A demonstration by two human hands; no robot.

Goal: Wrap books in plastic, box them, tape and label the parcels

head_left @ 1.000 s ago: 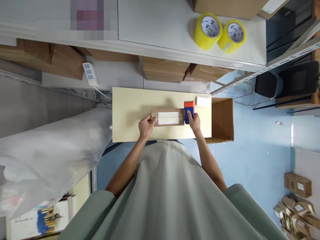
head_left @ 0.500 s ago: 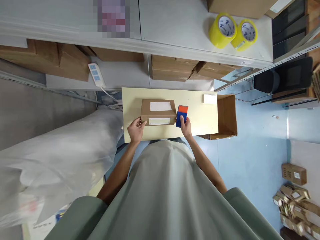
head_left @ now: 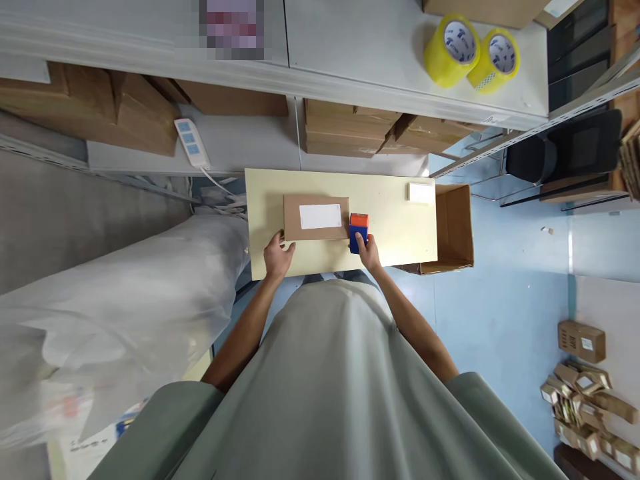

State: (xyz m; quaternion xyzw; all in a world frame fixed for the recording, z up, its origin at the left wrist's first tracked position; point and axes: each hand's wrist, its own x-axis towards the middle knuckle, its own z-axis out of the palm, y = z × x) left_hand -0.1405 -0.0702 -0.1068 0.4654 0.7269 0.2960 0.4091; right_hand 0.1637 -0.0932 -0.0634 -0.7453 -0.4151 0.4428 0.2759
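A brown cardboard box (head_left: pixel 293 219) with a white label (head_left: pixel 320 216) lies flat on the pale yellow table (head_left: pixel 390 227). My left hand (head_left: pixel 278 255) rests at the box's near left corner, fingers curled loosely against its edge. My right hand (head_left: pixel 369 252) is closed round a blue and orange tape dispenser (head_left: pixel 358 232), which sits at the box's right end.
A small white block (head_left: pixel 421 193) lies at the table's far right. An open cardboard box (head_left: pixel 453 230) stands beside the table on the right. Two yellow tape rolls (head_left: pixel 470 50) sit on the grey shelf above. White plastic sheeting (head_left: pixel 115 307) fills the left.
The box has been turned over from standing on its side to lying flat, label up. My left hand has slipped off to its near left corner. The dispenser stayed at the right end.
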